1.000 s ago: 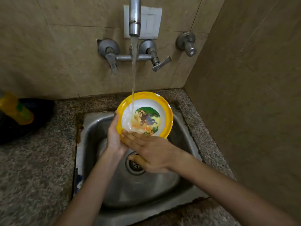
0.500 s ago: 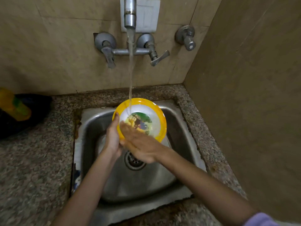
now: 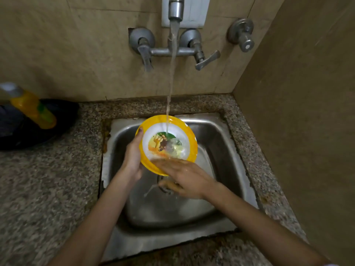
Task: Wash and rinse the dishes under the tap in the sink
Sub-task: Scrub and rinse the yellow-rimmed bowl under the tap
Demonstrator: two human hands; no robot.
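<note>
We see our two forearms (image 3: 99,217) bare along their whole visible length, our left hand (image 3: 132,158) with a dark-looking thumbnail (image 3: 140,129), our right hand (image 3: 189,177) wet and glistening, and a pale sliver of sleeve (image 3: 329,264) at the lower right corner.

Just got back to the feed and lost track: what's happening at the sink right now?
A person is rinsing a yellow-rimmed bowl over the sink. The left hand grips its left rim; the right hand lies with flat fingers on the lower rim, blurred. Water from the tap runs into the bowl.
</note>
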